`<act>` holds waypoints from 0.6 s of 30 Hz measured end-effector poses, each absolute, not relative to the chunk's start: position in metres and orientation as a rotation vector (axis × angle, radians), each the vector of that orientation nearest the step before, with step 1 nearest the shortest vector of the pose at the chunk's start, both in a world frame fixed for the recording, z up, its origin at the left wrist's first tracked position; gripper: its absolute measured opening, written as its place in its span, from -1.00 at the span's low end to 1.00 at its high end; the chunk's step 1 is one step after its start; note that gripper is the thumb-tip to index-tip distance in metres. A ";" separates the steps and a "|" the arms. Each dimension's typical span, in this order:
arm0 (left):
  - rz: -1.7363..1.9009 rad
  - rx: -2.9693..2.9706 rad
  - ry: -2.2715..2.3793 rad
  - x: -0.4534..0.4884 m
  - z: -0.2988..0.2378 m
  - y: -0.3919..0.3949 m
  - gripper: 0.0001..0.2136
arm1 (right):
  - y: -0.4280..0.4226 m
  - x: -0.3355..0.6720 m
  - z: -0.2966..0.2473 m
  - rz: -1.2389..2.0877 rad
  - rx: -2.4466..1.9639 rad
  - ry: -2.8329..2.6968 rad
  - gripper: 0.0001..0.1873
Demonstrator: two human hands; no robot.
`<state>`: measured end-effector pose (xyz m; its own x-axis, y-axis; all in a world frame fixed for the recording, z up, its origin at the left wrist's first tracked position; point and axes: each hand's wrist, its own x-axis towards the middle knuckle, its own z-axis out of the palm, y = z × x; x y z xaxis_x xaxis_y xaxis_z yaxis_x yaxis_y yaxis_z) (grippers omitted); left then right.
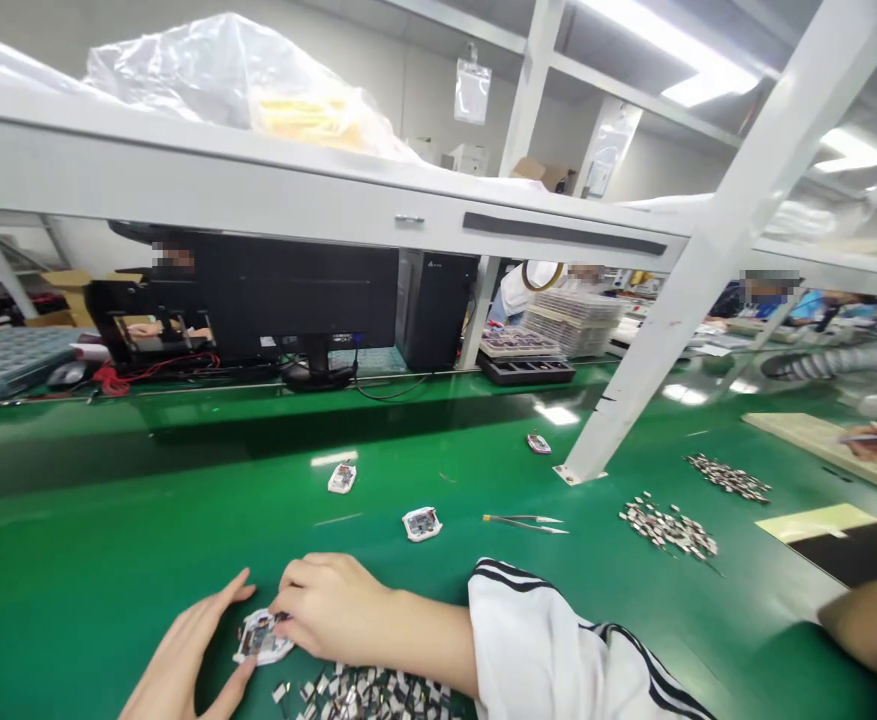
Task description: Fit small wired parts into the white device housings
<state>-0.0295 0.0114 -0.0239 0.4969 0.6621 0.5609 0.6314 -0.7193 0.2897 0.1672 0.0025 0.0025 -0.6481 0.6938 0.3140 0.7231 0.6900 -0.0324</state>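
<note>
My right hand (333,608) hides part of a white round circuit module (259,640), its small components too fine to read. My left hand (183,650) and a heap of small parts (370,695) run off the lower edge. A far heap (668,527) is too small to identify, and the right edge cuts off a bare forearm (869,628).

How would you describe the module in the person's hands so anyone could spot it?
On the green workbench, go to the near edge, where the left hand and right hand meet. Between them sits a white, rounded circuit module. Unlike similar modules farther up the bench, it alone is held, above a heap of metal parts.
</note>
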 end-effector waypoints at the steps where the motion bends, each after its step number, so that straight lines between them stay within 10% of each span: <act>1: 1.011 2.730 1.133 -0.030 -0.024 0.011 -0.53 | 0.000 0.166 0.003 -0.227 -1.091 -2.615 -0.71; 18: 0.745 2.016 1.126 -0.013 0.009 -0.012 -0.45 | -0.010 0.155 0.012 -0.332 -0.939 -2.525 -0.91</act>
<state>-0.0129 -0.0116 0.0088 0.4566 0.8779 0.1439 0.4752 -0.3775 0.7948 0.1554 -0.0105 0.0118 -0.6813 0.5640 0.4666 0.6655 0.7427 0.0741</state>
